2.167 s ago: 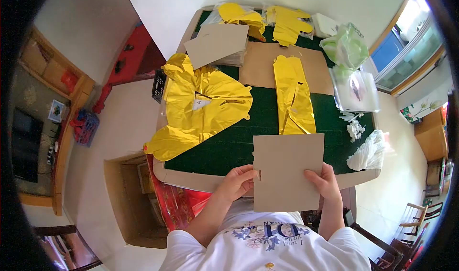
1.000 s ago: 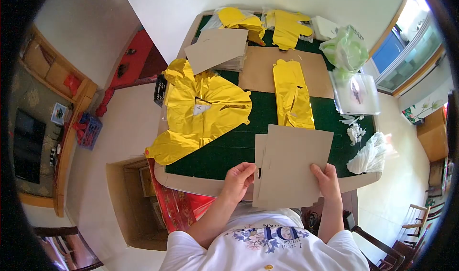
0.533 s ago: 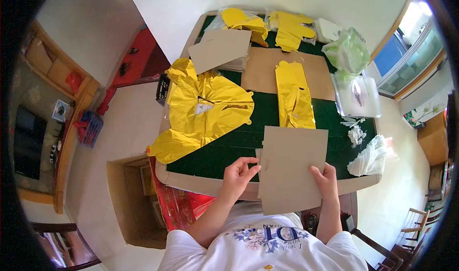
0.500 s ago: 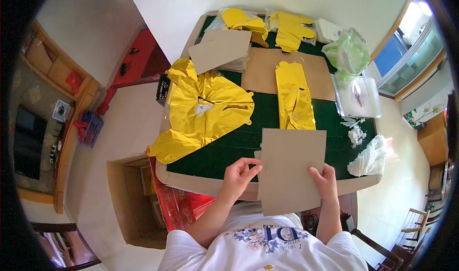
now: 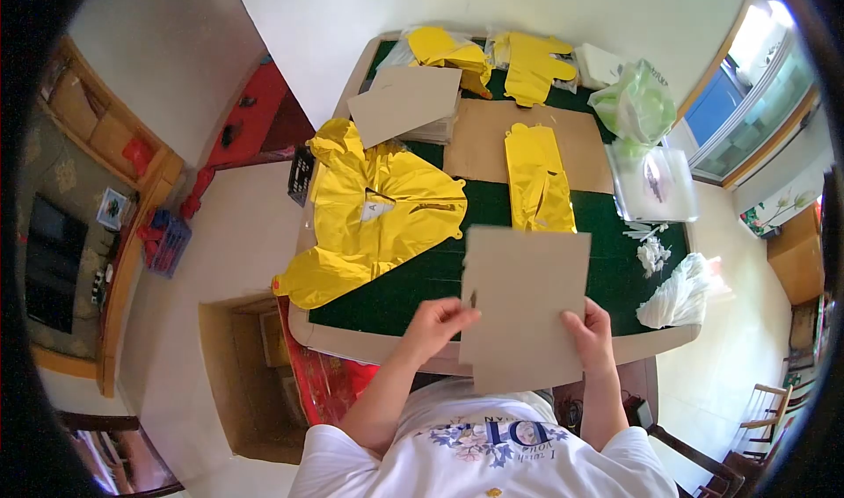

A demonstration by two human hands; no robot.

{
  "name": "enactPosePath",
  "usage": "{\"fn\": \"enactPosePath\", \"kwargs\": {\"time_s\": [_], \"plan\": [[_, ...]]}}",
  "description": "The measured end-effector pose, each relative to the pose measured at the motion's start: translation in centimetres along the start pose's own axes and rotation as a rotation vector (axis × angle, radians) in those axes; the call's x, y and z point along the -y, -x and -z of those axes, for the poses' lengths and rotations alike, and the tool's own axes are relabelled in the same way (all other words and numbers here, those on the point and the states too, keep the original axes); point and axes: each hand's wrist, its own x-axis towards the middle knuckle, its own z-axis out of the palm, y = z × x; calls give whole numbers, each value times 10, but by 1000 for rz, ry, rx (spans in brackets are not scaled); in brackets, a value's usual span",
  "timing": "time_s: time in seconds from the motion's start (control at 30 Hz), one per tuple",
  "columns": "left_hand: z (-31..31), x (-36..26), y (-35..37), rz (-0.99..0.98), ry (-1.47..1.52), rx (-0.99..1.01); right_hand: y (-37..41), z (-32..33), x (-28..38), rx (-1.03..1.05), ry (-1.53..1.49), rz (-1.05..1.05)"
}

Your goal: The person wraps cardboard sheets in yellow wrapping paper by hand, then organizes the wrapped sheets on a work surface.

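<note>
A grey-beige cardboard sheet [image 5: 527,313] is held up in front of my body, over the table's near edge. My right hand [image 5: 587,333] grips its right edge, thumb on the face turned towards me and fingers behind. At the left edge my left hand [image 5: 438,327] is closed in a pinch, fingertips overlapping the sheet beside a small dark mark. Beyond the sheet lies a folded yellow foil balloon [image 5: 538,177]. To the left a larger yellow foil balloon [image 5: 378,212] lies spread out flat, with a white triangular patch showing a letter A.
The table [image 5: 387,344] has a green top. Another cardboard sheet [image 5: 404,102] rests on a stack at the back left, near brown cardboard [image 5: 479,146]. More yellow foil pieces [image 5: 532,65] lie behind. Plastic bags [image 5: 637,102] and white strips [image 5: 677,296] line the right side.
The cardboard sheet has shifted slightly left and up in my hands. My left fingers now reach over its left edge. The view has tilted a little.
</note>
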Motion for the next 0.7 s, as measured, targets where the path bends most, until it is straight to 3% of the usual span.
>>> {"fn": "enactPosePath", "kwargs": {"time_s": [0.07, 0.23, 0.33, 0.37, 0.6, 0.7], "plan": [[0, 1, 3, 67, 35, 114, -2, -3, 3, -38, 10, -9], [-2, -22, -15, -42, 145, -69, -1, -6, -2, 48, 68, -14], [-2, -17, -20, -158, -6, -144, 1, -11, 3, 31, 58, 10], [-7, -13, -21, -290, -79, -220, 1, -10, 2, 26, 77, -1], [-13, 0, -24, -258, 100, -411, 8, -7, -8, 58, 86, 23], [-11, 1, -19, -69, 525, -384, 6, -8, -7, 5, 39, 72]]}}
